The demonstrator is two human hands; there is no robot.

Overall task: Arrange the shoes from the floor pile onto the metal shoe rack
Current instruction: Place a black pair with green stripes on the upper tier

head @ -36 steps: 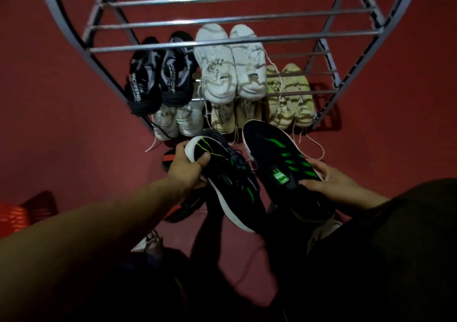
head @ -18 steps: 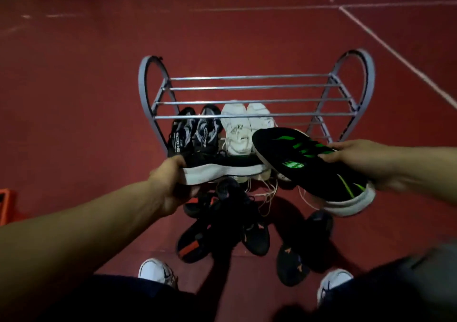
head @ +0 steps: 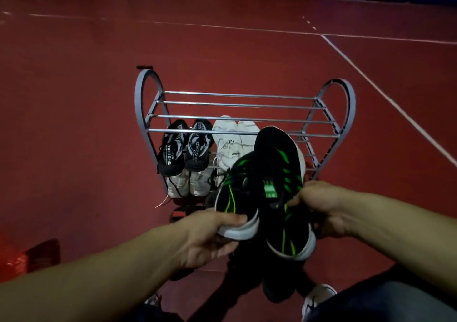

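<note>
I hold a pair of black sneakers with green stripes in the air in front of the metal shoe rack [head: 342, 91]. My left hand [head: 210, 235] grips the white heel of the left sneaker [head: 237, 198]. My right hand [head: 319, 205] grips the side of the right sneaker [head: 277, 163], whose toe points at the rack. The two shoes lie side by side and touch. A black-and-grey pair [head: 184, 146] and a white pair [head: 230, 136] sit on the rack's middle shelf. Pale shoes [head: 188, 184] sit on the shelf below. The top shelf carries nothing.
Dark shoes [head: 178, 214] lie on the red floor under my hands, mostly hidden. My own white shoe tips [head: 317, 297] show at the bottom. A red object [head: 14, 255] sits at the lower left. White court lines [head: 385, 94] cross the floor to the right.
My hands have brought the two sneakers together, heels toward me, toes at the rack. My head has lifted, so the rack looks farther away and more floor shows.
</note>
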